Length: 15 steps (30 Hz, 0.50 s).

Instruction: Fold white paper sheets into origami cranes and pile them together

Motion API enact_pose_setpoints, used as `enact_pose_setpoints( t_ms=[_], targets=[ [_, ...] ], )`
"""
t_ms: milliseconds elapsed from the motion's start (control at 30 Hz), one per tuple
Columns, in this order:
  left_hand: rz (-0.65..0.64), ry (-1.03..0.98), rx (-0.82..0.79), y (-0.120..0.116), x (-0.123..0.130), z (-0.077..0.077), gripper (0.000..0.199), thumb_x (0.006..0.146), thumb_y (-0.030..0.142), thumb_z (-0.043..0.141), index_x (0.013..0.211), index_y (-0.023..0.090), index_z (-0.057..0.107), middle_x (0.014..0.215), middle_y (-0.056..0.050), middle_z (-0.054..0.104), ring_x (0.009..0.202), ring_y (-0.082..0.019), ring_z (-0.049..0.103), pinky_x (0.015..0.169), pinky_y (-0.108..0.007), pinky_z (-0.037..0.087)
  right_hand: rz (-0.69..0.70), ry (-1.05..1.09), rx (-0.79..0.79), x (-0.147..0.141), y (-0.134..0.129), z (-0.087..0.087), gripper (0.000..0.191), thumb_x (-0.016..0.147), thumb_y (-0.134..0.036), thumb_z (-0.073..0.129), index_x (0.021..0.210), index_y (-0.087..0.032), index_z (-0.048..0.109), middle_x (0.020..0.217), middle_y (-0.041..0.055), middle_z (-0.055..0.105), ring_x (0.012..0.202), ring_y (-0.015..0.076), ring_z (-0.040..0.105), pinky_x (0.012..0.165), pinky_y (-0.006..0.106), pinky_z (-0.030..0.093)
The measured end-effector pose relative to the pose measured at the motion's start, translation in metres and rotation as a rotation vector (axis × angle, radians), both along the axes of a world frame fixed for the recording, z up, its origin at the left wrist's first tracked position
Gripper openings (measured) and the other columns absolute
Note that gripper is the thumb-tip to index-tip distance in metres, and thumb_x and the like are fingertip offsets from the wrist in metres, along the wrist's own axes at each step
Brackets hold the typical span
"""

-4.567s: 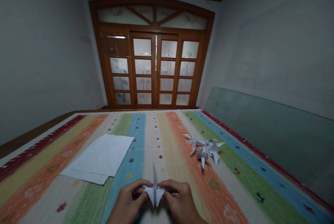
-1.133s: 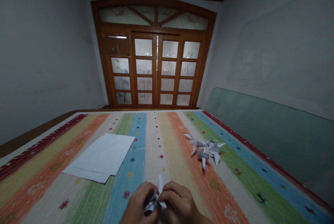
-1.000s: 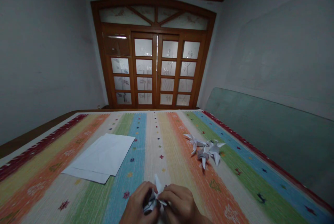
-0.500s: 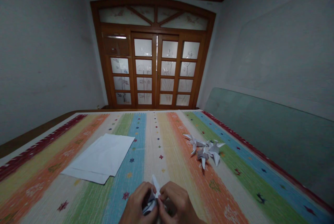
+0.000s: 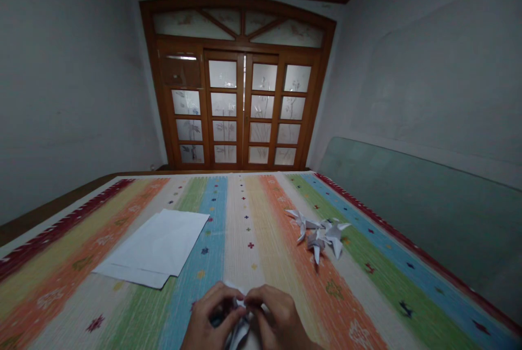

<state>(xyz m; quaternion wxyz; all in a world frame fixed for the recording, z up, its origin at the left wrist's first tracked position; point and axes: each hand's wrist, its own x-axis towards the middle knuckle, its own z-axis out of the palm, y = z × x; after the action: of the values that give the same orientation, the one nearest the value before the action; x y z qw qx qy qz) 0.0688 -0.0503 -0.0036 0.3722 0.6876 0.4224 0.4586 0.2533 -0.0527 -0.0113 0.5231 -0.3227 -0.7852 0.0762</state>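
Both my hands meet at the near edge of the striped tablecloth, pinching one piece of folded white paper (image 5: 240, 333) between them. My left hand (image 5: 212, 314) grips its left side with thumb and fingers closed. From the right, my right hand (image 5: 275, 314) pinches the same paper near its upper part. Most of the folded paper is hidden behind my fingers, so its exact shape cannot be made out. Farther off to the right lie several folded paper cranes (image 5: 320, 233), clustered together.
A stack of white paper sheets (image 5: 157, 249) lies to the left on the striped tablecloth (image 5: 244, 230). A pale green bench back or panel (image 5: 408, 198) runs along the right side. Wooden doors with glass panes (image 5: 244, 105) stand beyond the table's far edge.
The narrow white point that stuck up between my hands has dropped from sight. My left hand has shifted slightly left, and more folded paper shows below my fingers.
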Motion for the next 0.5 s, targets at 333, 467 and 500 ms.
enact_pose_setpoints(
  t_ms=[333,467,500],
  targets=[
    [0.04,0.004,0.163,0.0014,-0.0015,0.0031,0.029,0.091,0.047,0.071,0.078,0.022,0.078,0.085,-0.004,0.067,0.066,-0.018,0.067,0.062,-0.024,0.053,0.023,0.002,-0.116,-0.0033,-0.0021,0.0,0.021,0.085,-0.008,0.053,0.095,-0.017,0.069,0.078,0.0077,0.077,0.067,0.0182,0.074,0.065,0.023,0.055],
    [0.022,-0.019,0.164,0.002,-0.0023,0.0046,0.027,0.091,0.046,0.072,0.079,0.022,0.077,0.085,-0.005,0.072,0.075,-0.021,0.071,0.069,-0.026,0.055,0.03,0.003,-0.142,-0.0043,-0.0034,0.003,0.021,0.082,-0.007,0.053,0.094,-0.017,0.068,0.077,0.0065,0.075,0.066,0.0176,0.073,0.064,0.022,0.054],
    [0.019,-0.026,0.153,0.0024,-0.0024,0.0044,0.027,0.091,0.046,0.072,0.079,0.022,0.077,0.084,-0.005,0.073,0.078,-0.022,0.071,0.071,-0.026,0.055,0.03,-0.001,-0.151,-0.0044,-0.0035,0.0036,0.021,0.082,-0.007,0.053,0.094,-0.017,0.067,0.077,0.0064,0.075,0.066,0.0178,0.073,0.064,0.023,0.054]
  ],
)
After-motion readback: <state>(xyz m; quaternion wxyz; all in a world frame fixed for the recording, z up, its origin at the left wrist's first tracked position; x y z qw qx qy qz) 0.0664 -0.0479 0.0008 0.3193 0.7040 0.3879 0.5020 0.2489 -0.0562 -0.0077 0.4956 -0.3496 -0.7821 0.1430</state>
